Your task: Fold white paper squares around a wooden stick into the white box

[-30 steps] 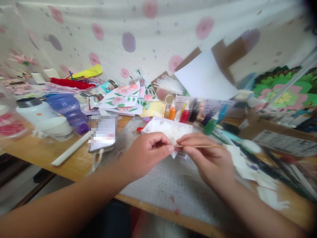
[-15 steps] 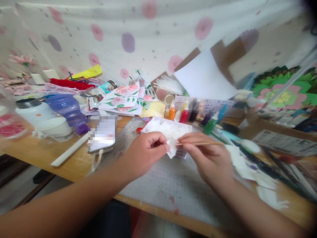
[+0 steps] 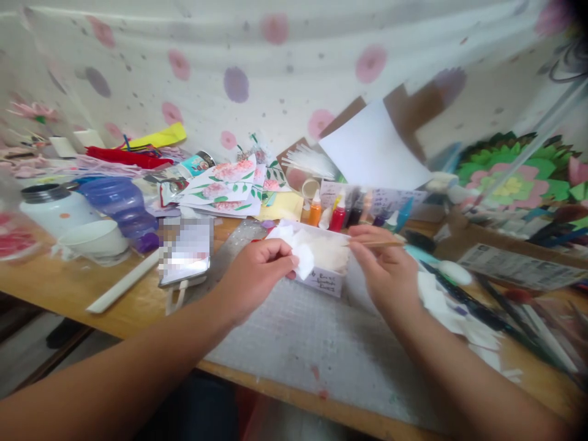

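Pinching a paper scrap point(image 3: 302, 262) between thumb and fingers, the left hand point(image 3: 257, 269) is closed on it at the left end of the box point(image 3: 321, 280) — the scrap overlaps the box's near wall. The right hand point(image 3: 383, 269) has its fingers narrowed on a thin wooden stick point(image 3: 379, 244), held roughly level over the box's right end. Scrap and stick are near each other but apart.

The box is white and open-topped, holds pale paper bits and carries handwriting on its front wall. It rests on a grey gridded mat point(image 3: 294, 343), which extends from the box toward the viewer.

Behind the box stands a row of small paint bottles point(image 3: 339, 215) — orange, red and darker colours. Behind and right of the box leans a white sheet point(image 3: 372, 150).

Left of the box lies a phone point(image 3: 185, 252), screen blurred, with a white strip point(image 3: 124, 282) just beyond it. Farther left of the box stand a white cup point(image 3: 94, 239) and a purple bottle point(image 3: 117, 202). Right of the box, white cut-outs point(image 3: 436, 297) lie on the table point(image 3: 68, 282).
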### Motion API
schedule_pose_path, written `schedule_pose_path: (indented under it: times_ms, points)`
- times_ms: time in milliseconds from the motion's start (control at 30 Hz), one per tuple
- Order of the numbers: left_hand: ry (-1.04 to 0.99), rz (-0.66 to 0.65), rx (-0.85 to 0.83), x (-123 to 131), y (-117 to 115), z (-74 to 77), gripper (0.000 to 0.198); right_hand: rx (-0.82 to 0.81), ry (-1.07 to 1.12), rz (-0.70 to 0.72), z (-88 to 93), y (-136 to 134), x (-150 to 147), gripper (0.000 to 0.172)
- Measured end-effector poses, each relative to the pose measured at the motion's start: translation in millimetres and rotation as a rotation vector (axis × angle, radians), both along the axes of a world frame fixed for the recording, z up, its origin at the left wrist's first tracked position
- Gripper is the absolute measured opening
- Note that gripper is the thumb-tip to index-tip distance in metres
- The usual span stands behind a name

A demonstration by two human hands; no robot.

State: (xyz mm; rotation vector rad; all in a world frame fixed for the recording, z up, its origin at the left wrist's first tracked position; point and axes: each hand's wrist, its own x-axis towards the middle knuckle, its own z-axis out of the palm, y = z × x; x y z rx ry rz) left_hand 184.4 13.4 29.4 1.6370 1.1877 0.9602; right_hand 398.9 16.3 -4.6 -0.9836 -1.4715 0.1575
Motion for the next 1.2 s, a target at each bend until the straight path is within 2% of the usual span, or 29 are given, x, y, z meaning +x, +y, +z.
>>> schedule_pose_path:
  times_ms: [133,200,333,433,567,767,900,967,1067,1133,1200]
  points:
    - [-0.051,-0.034,-0.032,1,-1,-0.6,0.022,0.038,-0.003,0.268,13.7,-21,-11,0.011]
    - [-0.029,-0.068,-0.023,2,-3,-0.1,0.024,0.016,-0.049,0.349,16.8,-28,-17,0.013]
    - [-0.030,-0.133,-0.004,6,-6,1.1,0.025,-0.009,-0.050,0.356,14.7,-29,-23,0.015]
    - [-0.025,-0.100,-0.021,8,-7,2.1,0.018,-0.033,0.061,0.315,12.1,-24,-24,0.015]
    - [0.102,-0.048,-0.019,7,-7,3.8,0.014,-0.110,0.225,0.303,10.0,-19,-21,0.012]
    - [0.131,-0.054,0.017,5,-6,5.8,0.019,-0.127,0.402,0.470,3.5,-15,-19,0.009]
    - [0.131,-0.032,0.019,4,-4,5.1,0.018,-0.138,0.440,0.524,2.2,-16,-18,0.010]
    - [0.071,-0.062,-0.033,4,-4,4.8,0.022,-0.123,0.435,0.565,2.8,-18,-18,0.012]
    - [-0.077,-0.183,-0.131,5,-6,5.3,0.037,-0.089,0.397,0.615,5.0,-22,-20,0.016]
    - [-0.121,-0.253,-0.135,6,-7,5.9,0.033,-0.070,0.345,0.625,7.0,-26,-21,0.019]
    - [-0.097,-0.261,-0.078,5,-8,6.0,0.023,-0.049,0.287,0.612,9.4,-29,-22,0.021]
